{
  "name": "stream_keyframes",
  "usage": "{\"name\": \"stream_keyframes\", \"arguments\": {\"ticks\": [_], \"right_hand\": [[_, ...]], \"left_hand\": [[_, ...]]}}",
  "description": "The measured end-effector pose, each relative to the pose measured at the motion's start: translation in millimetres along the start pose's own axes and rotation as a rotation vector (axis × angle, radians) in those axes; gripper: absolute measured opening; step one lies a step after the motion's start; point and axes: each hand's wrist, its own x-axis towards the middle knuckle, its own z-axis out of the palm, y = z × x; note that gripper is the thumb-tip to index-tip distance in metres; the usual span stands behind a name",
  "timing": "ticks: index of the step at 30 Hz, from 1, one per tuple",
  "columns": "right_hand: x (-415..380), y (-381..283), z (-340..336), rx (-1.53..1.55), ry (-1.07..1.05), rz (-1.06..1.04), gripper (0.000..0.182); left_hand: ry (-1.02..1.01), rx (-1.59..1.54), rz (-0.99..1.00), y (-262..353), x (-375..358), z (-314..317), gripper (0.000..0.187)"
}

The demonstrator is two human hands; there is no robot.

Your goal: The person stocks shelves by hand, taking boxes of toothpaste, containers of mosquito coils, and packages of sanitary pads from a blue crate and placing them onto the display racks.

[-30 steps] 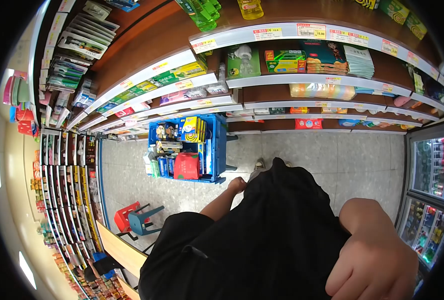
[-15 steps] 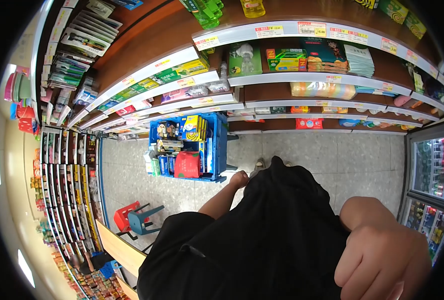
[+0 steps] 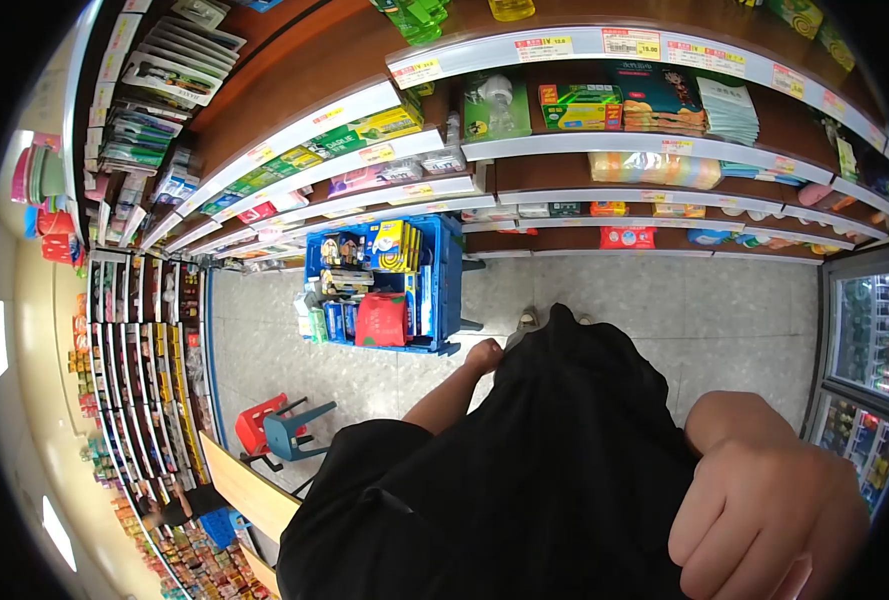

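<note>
My left hand (image 3: 484, 355) hangs low by my side with its fingers curled, and nothing shows in it. It is nearest to the blue crate (image 3: 448, 285), but apart from it. Close to the camera at the lower right, my right hand (image 3: 754, 515) is raised with its fingers folded in; its palm side is hidden, so I cannot make out whether it holds anything. In the crate lie a red package (image 3: 382, 320), yellow boxes (image 3: 394, 245) with a dark spiral, and several blue and white boxes.
Stocked shelves (image 3: 584, 150) run along the front, holding toothpaste boxes (image 3: 309, 158) and green bottles (image 3: 414, 20). Red and teal stools (image 3: 289, 430) stand left on the tiled floor. A glass-door fridge (image 3: 869, 330) is at right. Another person (image 3: 179, 505) is far left.
The view has shifted slightly, so shelves, crate and stools sit a little further right. Both hands keep nearly the same pose. The far person's outline has changed a little.
</note>
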Motion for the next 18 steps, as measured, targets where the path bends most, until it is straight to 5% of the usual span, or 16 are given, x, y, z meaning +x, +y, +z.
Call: {"name": "stream_keyframes", "arguments": {"ticks": [10,13,16,18], "right_hand": [[-3.1,-2.3,6.4,-0.032,0.012,-0.007,0.039],[23.4,-2.8,-13.7,-0.091,-0.193,0.029,0.046],[0.4,7.9,6.7,-0.104,-0.005,-0.095,0.019],[-57.4,16.1,20.7,-0.132,-0.015,-0.048,0.026]], "left_hand": [[-0.006,-0.038,-0.037,1.3,2.3,3.8,0.036],[-0.001,-0.048,-0.016,1.2,-0.7,4.1,0.037],[-0.009,-0.019,-0.003,0.5,0.6,5.9,0.037],[-0.011,-0.006,-0.017,3.0,1.8,6.7,0.037]]}}
